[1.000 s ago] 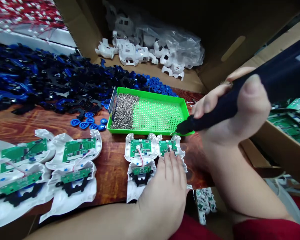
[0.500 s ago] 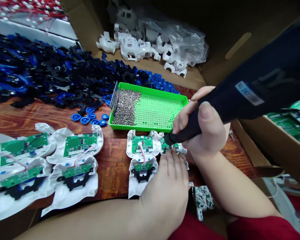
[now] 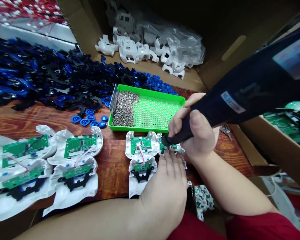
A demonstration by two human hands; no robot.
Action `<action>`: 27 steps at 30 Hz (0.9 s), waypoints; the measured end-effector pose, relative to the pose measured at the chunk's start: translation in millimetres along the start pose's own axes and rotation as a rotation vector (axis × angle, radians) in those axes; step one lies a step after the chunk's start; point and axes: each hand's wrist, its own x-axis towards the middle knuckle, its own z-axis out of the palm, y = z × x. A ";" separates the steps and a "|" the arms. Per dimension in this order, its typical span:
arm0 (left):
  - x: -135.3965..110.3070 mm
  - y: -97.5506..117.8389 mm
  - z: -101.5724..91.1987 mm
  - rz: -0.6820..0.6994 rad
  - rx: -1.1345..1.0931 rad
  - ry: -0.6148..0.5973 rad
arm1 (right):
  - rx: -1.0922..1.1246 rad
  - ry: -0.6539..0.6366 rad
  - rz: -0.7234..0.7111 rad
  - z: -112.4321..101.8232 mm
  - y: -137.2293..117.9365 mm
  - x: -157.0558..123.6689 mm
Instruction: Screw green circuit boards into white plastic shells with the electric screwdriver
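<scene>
My right hand (image 3: 198, 128) is wrapped round a dark electric screwdriver (image 3: 230, 86). Its tip points down at the left part of a green circuit board (image 3: 173, 146) in a white plastic housing; whether it touches a screw is hidden. My left hand (image 3: 168, 181) lies with fingers stretched flat over the lower edge of that board and covers much of its housing. Just to the left sits another opened white housing (image 3: 128, 150) with a green board, a red-and-white cable and a black bracket (image 3: 142, 175) in its lower half.
Behind the housings stands a green perforated tray (image 3: 150, 129) with screws (image 3: 125, 108) heaped at its left. More opened housings (image 3: 76, 186) lie at left. Blue and black parts (image 3: 52, 73) are piled behind. A carton (image 3: 190, 75) holds white shells; another box (image 3: 252, 156) stands right, near keys (image 3: 226, 131).
The screwdriver's body and my right hand have shifted slightly left, with the tip still over the same board. My left hand stays flat there. The whole view has moved a little.
</scene>
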 end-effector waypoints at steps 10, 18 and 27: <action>-1.5 -0.8 2.4 -0.022 -0.002 0.017 | -0.091 0.264 -0.208 -17.4 -9.3 37.2; -5.2 -0.1 6.3 -0.091 -0.059 -0.005 | -0.251 0.293 -0.228 -31.1 34.8 55.0; -11.2 -5.5 0.4 0.077 -0.058 0.148 | -0.263 0.258 -0.238 -34.8 39.1 56.7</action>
